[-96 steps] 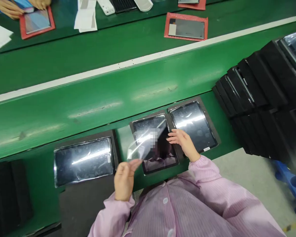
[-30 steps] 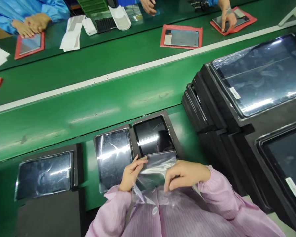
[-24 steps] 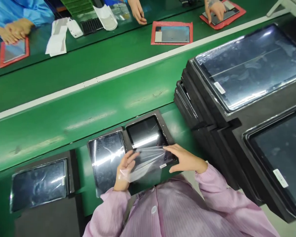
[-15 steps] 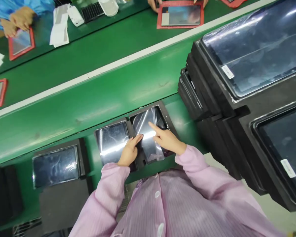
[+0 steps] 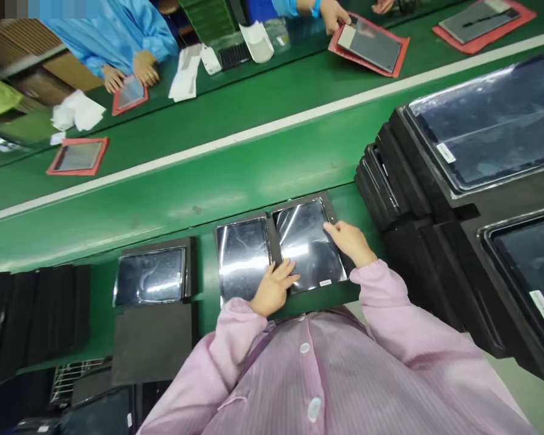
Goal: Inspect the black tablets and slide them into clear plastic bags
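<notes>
Just right of frame centre, touching the lower left edge of a glossy screen (image 5: 306, 244), lying in a black tray (image 5: 331, 208), with the left hand (image 5: 272, 291), fingers spread, gripping nothing. Bending the right hand (image 5: 350, 241) at its right edge; unclear whether pinching anything. Left of that, overlapping a second screen (image 5: 242, 251) with the left hand.

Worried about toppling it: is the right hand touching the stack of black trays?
Apart. The head view shows green tabletop between the right hand and the stack of black trays.
</notes>
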Demonstrator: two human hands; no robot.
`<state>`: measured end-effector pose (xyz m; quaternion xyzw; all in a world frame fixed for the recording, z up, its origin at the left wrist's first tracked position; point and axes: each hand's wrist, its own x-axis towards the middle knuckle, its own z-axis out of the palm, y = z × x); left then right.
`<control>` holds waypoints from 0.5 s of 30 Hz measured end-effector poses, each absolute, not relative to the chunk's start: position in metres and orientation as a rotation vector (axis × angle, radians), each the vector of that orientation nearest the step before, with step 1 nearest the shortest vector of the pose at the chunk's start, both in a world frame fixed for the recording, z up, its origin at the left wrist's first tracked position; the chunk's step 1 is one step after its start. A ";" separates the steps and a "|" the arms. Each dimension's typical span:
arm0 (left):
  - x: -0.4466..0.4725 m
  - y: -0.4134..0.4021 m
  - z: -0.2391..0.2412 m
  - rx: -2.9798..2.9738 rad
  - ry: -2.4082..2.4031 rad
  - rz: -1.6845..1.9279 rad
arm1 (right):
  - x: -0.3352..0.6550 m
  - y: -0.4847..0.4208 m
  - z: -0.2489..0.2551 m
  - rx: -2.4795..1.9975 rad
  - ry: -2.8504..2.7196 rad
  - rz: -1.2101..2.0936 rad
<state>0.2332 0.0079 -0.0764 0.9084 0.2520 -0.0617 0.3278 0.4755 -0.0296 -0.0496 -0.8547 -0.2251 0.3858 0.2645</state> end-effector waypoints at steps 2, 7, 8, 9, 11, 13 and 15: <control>0.229 -0.011 -0.074 2.407 0.694 -0.200 | 0.468 -0.032 -0.055 -2.343 -0.600 1.017; 0.227 -0.014 -0.078 2.336 0.775 -0.122 | 0.456 -0.028 -0.054 -2.233 -0.618 1.016; 0.226 -0.010 -0.079 2.331 0.780 -0.090 | 0.455 -0.029 -0.051 -2.171 -0.643 1.032; 0.224 -0.005 -0.080 2.324 0.794 -0.051 | 0.453 -0.029 -0.048 -2.107 -0.665 1.046; 0.215 0.006 -0.082 2.306 0.861 0.050 | 0.447 -0.031 -0.042 -1.990 -0.694 1.059; 0.199 0.015 -0.085 2.278 0.997 0.186 | 0.436 -0.031 -0.035 -1.903 -0.697 1.052; 0.176 0.022 -0.090 2.224 1.178 0.338 | 0.420 -0.027 -0.030 -1.839 -0.687 1.040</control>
